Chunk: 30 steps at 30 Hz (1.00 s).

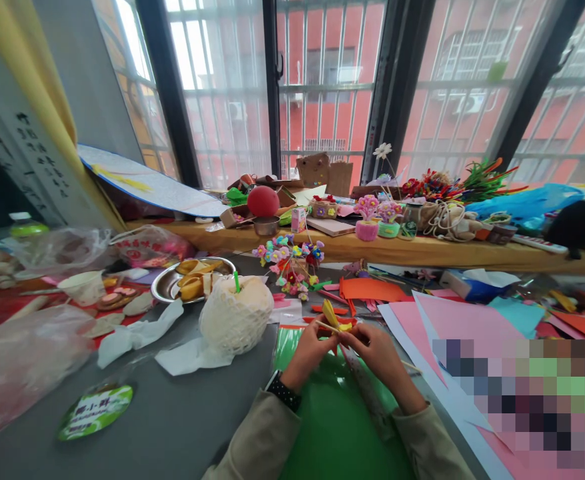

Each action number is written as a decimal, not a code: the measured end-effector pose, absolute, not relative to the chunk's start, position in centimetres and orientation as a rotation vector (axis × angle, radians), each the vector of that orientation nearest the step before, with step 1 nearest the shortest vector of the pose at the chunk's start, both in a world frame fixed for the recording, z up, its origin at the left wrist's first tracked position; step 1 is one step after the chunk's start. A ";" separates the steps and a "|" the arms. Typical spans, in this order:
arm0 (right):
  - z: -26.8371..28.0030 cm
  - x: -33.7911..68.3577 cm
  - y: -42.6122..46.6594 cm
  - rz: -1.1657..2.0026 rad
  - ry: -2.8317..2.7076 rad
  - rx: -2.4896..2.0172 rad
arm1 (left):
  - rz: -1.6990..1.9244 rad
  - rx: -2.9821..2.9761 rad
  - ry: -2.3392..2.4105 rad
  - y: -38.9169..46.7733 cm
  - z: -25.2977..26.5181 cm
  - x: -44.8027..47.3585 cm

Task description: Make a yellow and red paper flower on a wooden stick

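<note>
My left hand (308,350) and my right hand (375,353) meet above a glossy green mat (317,427), fingertips pinched close together. Between them is a yellow strip (329,313), seemingly paper, folded or curled at its lower end. A thin pale stick (325,326) crosses it at my left fingertips. My left fingers are closed on the stick, and my right fingers are closed on the yellow strip's lower end. A clear ruler (367,390) lies slanted on the mat under my right hand. Orange strips (330,310) lie just beyond my fingers.
A wrapped coconut (237,313) with a green straw stands left, near a metal bowl (160,283) of banana peels. Pink and white sheets (452,320) cover the right side. Small colourful flowers (292,267) stand behind; a wooden ledge (212,237) full of crafts runs below the windows.
</note>
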State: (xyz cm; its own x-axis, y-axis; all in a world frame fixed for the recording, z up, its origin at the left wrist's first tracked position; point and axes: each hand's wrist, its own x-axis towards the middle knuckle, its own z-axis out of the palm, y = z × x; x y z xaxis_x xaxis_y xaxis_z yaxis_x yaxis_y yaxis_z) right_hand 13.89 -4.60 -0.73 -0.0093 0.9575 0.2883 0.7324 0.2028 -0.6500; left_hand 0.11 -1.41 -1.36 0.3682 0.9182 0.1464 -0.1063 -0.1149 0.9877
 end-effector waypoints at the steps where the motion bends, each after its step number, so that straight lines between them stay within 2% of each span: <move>1: -0.7 13.9 -4.6 0.443 -1.794 -1.584 | 1.044 1.411 0.790 -1.4 -1.3 0.1; 30: -0.1 13.6 -5.0 0.407 -1.742 -1.583 | 1.001 1.487 0.760 -1.4 -1.4 0.2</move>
